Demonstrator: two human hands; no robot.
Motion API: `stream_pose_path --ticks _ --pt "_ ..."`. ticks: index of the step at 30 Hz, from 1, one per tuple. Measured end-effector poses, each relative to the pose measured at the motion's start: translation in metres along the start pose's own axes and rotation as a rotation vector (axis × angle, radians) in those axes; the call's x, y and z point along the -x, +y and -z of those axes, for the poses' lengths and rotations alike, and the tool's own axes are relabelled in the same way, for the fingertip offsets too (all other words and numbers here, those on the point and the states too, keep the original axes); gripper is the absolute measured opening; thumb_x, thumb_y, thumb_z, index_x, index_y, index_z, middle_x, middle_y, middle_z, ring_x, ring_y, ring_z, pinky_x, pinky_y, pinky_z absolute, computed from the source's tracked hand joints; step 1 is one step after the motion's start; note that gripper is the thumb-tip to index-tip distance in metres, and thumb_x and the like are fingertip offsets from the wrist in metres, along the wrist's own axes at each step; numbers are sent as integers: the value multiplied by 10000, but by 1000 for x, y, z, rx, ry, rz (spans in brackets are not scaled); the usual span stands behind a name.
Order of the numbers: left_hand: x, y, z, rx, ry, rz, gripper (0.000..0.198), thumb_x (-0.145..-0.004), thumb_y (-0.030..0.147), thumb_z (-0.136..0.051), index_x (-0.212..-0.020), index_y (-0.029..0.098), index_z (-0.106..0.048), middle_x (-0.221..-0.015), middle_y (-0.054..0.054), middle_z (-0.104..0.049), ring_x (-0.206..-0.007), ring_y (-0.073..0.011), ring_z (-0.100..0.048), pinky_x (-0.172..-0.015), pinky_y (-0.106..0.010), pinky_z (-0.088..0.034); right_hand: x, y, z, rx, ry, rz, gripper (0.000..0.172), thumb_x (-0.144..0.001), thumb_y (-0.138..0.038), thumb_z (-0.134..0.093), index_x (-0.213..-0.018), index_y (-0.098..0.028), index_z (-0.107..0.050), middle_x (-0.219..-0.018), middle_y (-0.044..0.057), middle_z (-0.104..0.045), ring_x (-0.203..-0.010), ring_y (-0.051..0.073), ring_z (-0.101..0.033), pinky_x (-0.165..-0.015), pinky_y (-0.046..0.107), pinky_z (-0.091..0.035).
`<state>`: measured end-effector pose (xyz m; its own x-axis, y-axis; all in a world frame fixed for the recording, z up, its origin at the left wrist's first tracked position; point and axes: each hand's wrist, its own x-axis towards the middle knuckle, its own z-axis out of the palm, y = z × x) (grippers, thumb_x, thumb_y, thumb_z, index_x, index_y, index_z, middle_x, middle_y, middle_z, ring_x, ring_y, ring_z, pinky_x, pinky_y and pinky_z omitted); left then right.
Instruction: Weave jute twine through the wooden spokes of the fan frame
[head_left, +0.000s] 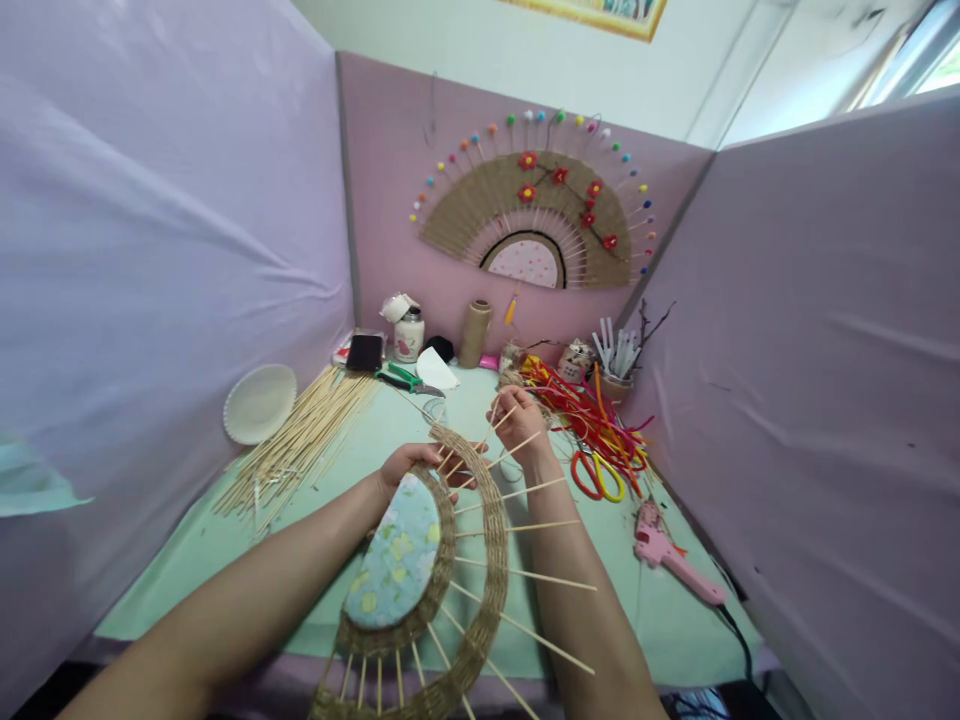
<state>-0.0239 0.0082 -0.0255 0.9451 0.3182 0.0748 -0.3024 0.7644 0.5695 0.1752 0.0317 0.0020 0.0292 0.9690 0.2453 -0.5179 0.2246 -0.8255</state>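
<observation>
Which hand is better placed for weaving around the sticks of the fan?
The right hand, probably: it is raised beside the upper sticks, while the left hand is occupied, holding the woven fan near its upper end.

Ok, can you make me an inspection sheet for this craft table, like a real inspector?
Surface: pale green cloth, with things spread along the back and sides.
Job's things: woven half-round fan with bare sticks poking out and a blue patterned centre.
Clutter: loose sticks, white dish, green-handled cutters, red-and-yellow scissors, pink glue gun.
Hands: left hand holds the fan's upper end; right hand is at the upper stick tips, grip unclear.
Cables: black cable runs from the glue gun towards the right front edge.
Surroundings: purple side walls; decorated fan on the pink back panel.
</observation>
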Motion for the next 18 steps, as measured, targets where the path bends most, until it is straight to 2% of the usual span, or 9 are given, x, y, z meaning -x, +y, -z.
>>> stream_pose_path --ticks 6,13,18 --pt "-3 -5 5 -11 -18 10 640 -699 124 -476 -1338 77 -474 -1253 -182 -607 -1039 -257 -625 -742 -333 -528 -2 12 -7 -59 11 53 368 -606 -425 -818 -715 -208 -541 -537 -78 -398 -476 64 -338 -489 204 -359" --pt "-5 -10 2 -14 -31 2 650 -704 124 -467 -1353 85 -470 -1219 -177 -626 -1018 -254 -628 -740 -342 -523 -2 10 -13 46 38 73 334 -659 -442 -756 -733 -225 -514 -584 -62 -417 -518 83 -381 -547 232 -403" --pt "-5 -10 1 -25 -32 4 635 -711 121 -465 -1345 84 -481 -1220 -174 -627 -1022 -253 -625 -742 -343 -519 -3 8 -13 3 -4 119 321 -653 -426 -771 -725 -216 -538 -562 -65 -412 -514 79 -394 -530 221 -384"
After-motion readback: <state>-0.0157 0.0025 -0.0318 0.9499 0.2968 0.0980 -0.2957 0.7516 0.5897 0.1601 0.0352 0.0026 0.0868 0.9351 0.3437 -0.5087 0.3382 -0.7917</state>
